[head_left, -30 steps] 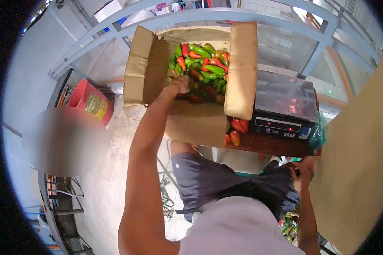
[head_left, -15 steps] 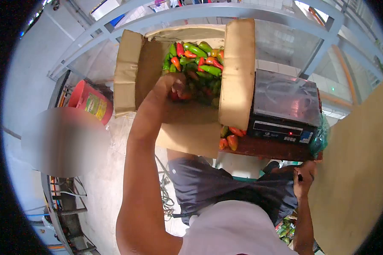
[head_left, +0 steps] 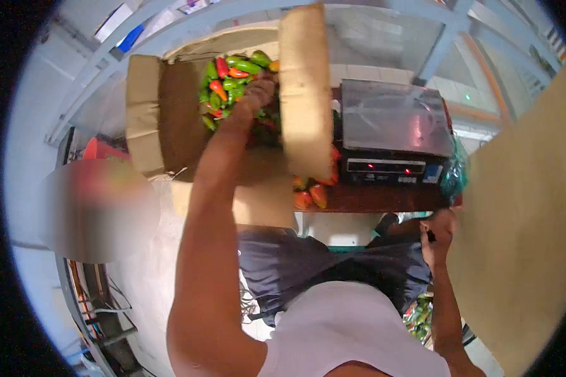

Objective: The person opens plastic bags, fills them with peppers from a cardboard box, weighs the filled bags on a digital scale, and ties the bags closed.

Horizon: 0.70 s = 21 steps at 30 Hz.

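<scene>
My left hand (head_left: 260, 93) reaches into an open cardboard box (head_left: 143, 116) and is over the right side of a heap of green, red and orange peppers (head_left: 234, 65). Its knuckles are bent, but blur and the heap hide the fingertips, so I cannot tell whether it grips a pepper. Low on the right, my right hand (head_left: 440, 231) is closed beside my knee, near the edge of a big cardboard sheet (head_left: 516, 226). A small dark spot shows between its thumb and fingers; I cannot make out what it is.
Right of the box stands a digital scale (head_left: 393, 119) with red lights, on a dark red tabletop (head_left: 365, 200). Loose orange peppers (head_left: 317, 195) lie beside the box. A green plastic bag (head_left: 456, 173) hangs by the scale. More peppers (head_left: 419, 317) show below; a red bucket (head_left: 100, 149) is left.
My left hand has moved up and right across the pepper heap from its lower left part. The view has shifted, so the box and scale appear further left. My right hand stays closed by my knee.
</scene>
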Each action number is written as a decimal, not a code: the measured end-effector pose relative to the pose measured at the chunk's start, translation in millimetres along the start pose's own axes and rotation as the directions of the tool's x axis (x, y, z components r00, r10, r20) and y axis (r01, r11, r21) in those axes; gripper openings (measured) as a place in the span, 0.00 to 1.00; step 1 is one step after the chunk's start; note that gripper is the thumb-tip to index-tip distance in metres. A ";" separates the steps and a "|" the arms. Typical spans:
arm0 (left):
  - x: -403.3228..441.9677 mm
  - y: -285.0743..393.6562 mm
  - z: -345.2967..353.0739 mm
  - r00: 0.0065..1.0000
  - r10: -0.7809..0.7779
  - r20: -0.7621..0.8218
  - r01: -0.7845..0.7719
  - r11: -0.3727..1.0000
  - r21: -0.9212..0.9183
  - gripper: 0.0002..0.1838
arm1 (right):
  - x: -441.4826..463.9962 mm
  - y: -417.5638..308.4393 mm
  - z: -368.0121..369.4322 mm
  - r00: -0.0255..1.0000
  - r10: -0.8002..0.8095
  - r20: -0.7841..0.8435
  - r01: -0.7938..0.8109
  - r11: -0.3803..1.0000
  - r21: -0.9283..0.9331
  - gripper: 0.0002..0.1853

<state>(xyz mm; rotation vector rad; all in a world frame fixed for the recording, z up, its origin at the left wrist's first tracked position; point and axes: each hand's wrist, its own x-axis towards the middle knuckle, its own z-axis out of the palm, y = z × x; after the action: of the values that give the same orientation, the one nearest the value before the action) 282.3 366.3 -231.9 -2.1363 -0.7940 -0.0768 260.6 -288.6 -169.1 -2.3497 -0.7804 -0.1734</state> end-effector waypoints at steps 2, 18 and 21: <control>7.7 -9.2 -4.0 0.996 0.068 0.055 -0.061 0.991 -0.118 0.14 | -2.6 2.2 0.3 0.994 0.099 0.045 -0.103 0.990 0.095 0.06; -11.5 -87.8 -53.1 0.824 0.493 0.280 -0.271 0.775 -0.571 0.26 | 133.5 85.0 -2.1 0.934 0.341 -0.109 -0.331 0.938 0.099 0.13; -27.2 -112.1 -70.8 0.756 0.563 0.333 -0.254 0.721 -0.645 0.28 | 106.5 52.3 9.9 0.912 0.340 -0.230 -0.268 0.918 0.293 0.13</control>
<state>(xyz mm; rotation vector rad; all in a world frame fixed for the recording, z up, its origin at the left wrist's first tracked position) 212.4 351.3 -117.1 -2.9364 -0.5707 0.6091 376.7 -262.4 -171.9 -2.1072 -0.2711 -0.2435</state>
